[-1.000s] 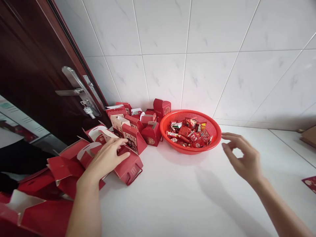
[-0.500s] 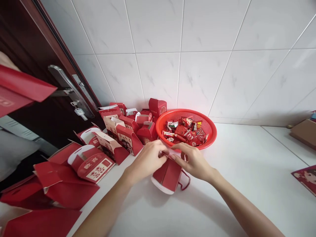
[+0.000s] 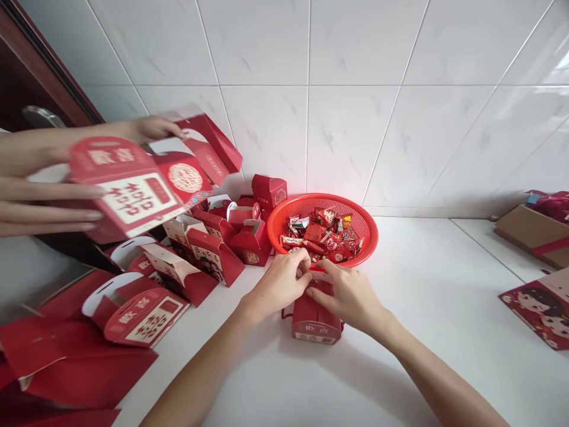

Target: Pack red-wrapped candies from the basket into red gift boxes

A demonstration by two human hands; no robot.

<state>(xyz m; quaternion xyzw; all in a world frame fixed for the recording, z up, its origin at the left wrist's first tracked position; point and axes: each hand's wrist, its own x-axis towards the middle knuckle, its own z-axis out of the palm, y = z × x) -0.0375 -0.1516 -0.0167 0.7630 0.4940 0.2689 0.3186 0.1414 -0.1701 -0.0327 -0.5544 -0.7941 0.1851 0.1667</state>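
Observation:
A small red gift box (image 3: 316, 323) with cream lettering stands on the white tabletop in front of me, a dark red cord showing at its sides. My left hand (image 3: 282, 280) pinches the top far edge of the box from the left. On the other side my right hand (image 3: 351, 292) has its fingers bent over the same edge, thumb against the top. The fingers partly hide the flap between them. Just beyond my hands is a red plastic basket (image 3: 371, 237) of wrapped candies (image 3: 326, 234).
At left another person's hands (image 3: 48, 196) hold several red boxes (image 3: 137, 196) above the table. Rows of red candy boxes (image 3: 217, 255) stand below. On the right are a brown carton (image 3: 528, 231) and a printed red box (image 3: 540, 308). A tiled wall (image 3: 351, 136) rises behind.
The gift box has turned, so its lettered end now faces me. The other person's hands have come in from the left with several boxes. My view has shifted slightly right.

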